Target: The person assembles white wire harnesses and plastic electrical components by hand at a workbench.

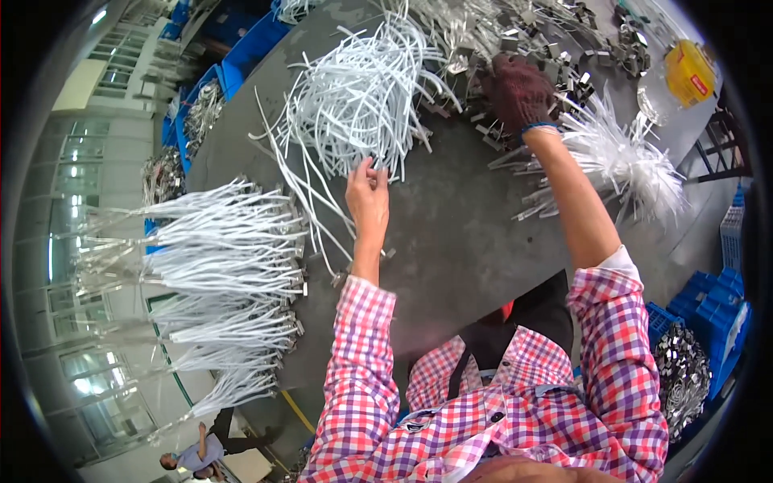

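My bare left hand (369, 197) is at the near edge of a tangled pile of thin white tubes (354, 92). Its fingers are slightly apart and touch or nearly touch the tube ends. A few longer white strands (310, 189) trail beside that wrist, with small metal ends. My right hand (522, 97), in a dark maroon knit glove, reaches into a heap of small shiny metal clips (580, 80) at the far side. The glove's fingertips are hidden among the pieces, so their grip does not show. A bundle of clear, whitish strips (624, 157) lies beside the right wrist.
Along the left of the grey table (451, 233) are stacked bundles of white tubes with metal ends (233, 266). A yellow container (688, 74) stands far right. Blue crates (713, 310) and coiled metal parts (683, 374) sit lower right. Another person (197, 455) is lower left.
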Demonstrator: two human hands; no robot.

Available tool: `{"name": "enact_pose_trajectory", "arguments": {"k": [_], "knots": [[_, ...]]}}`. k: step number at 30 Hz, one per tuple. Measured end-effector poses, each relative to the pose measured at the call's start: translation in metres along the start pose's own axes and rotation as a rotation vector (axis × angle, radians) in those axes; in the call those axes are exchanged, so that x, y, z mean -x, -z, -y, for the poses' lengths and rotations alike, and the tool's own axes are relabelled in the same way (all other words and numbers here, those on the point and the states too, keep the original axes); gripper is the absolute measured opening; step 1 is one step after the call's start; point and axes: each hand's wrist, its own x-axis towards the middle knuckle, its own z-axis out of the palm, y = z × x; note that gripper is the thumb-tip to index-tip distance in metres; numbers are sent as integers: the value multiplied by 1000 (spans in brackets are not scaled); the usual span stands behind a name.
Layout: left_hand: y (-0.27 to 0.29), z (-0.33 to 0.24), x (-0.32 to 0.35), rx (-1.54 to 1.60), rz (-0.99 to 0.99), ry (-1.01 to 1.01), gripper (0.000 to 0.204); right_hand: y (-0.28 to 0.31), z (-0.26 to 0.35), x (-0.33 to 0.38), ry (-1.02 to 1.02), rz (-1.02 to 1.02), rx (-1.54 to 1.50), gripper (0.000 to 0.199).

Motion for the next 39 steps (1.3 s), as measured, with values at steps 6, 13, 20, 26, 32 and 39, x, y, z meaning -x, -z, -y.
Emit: {"name": "enact_pose_trajectory", "arguments": {"k": [6,13,20,26,32,39], "knots": [[-21,0,-31,-185,-4,-100,23,24,-2,14,31,-39,-155,18],[1,-54,49,835,255,484,23,104,-5,130,-14,-89,-643,20],[-74,-116,128,1250,588,637,24,159,-36,311,-64,270,-870,31],[-61,-130,120,1358,486,576,21,198,-96,406,-27,668,-521,30],[-5,-107,79,1217,138,394,15,212,-114,437,58,623,-391,27],[38,-100,52,1092,40,295,18,210,-122,449,67,588,-361,32]]}}
